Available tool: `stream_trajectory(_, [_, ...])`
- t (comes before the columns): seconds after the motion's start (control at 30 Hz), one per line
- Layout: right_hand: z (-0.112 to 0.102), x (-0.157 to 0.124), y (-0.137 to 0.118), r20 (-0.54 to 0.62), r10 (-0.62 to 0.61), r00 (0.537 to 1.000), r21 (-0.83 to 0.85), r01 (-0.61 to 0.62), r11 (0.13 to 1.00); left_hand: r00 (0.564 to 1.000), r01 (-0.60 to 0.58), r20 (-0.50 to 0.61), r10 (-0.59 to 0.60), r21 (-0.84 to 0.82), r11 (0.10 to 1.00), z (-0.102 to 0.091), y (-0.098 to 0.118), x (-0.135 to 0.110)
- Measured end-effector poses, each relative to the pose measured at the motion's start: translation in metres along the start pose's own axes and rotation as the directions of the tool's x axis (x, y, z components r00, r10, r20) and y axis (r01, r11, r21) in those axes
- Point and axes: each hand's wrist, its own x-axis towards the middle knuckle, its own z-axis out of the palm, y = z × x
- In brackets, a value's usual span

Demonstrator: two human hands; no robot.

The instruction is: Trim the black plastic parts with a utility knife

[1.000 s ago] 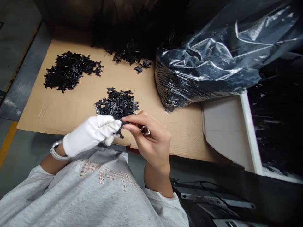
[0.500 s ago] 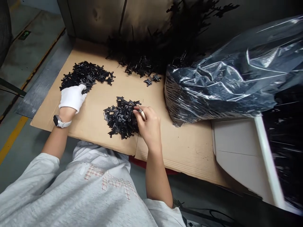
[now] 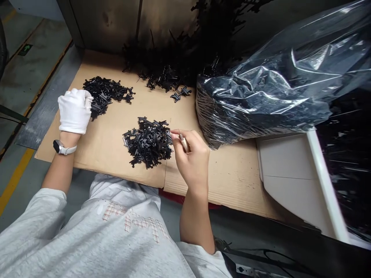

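My left hand (image 3: 75, 112), in a white glove, is closed with its fingers curled under. It lies at the left edge of a pile of small black plastic parts (image 3: 106, 92); whatever its fingers hold is hidden. Bare and closed, my right hand (image 3: 193, 158) grips a slim pen-like tool (image 3: 184, 143) with a pale, shiny body. The tool's tip cannot be made out. Just left of those fingertips lies a second heap of black plastic parts (image 3: 147, 144), close to the front edge of the cardboard (image 3: 116, 160).
At the back rises a dark mass of black parts on sprues (image 3: 185, 54), with a few loose pieces in front. A clear plastic bag (image 3: 261, 104) full of black material stands on the right, beside a white box (image 3: 286, 185). Grey metal edges the table's left side.
My left hand has drawn back leftward to the pile's edge, and its fingers have curled in. My right hand has shifted right, off the nearer heap, with the tool. The view has moved slightly.
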Motion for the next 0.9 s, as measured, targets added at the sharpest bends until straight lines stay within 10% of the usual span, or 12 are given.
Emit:
stream_trajectory(0.17, [-0.001,-0.005,-0.02,0.02,-0.016,1.0,0.111,0.014,0.994,0.981,-0.023,-0.166,-0.101,-0.619,0.785,-0.012,0.037,-0.027])
stream_trajectory(0.33, [0.014,-0.006,-0.04,0.195,-0.006,0.981,0.373,-0.068,0.925,0.989,0.089,0.13,0.07,-0.904,0.419,-0.033,0.093,-0.07])
stream_trajectory(0.77, [-0.002,-0.005,-0.052,0.328,0.104,0.939,0.483,-0.261,0.836,0.903,0.164,0.28,0.325,-0.925,0.342,-0.046,0.112,-0.085])
stream_trajectory(0.9, [-0.017,0.0,-0.055,0.433,0.033,0.901,0.409,-0.228,0.884,0.786,0.001,0.283,0.549,-0.889,0.457,-0.055,0.105,-0.08])
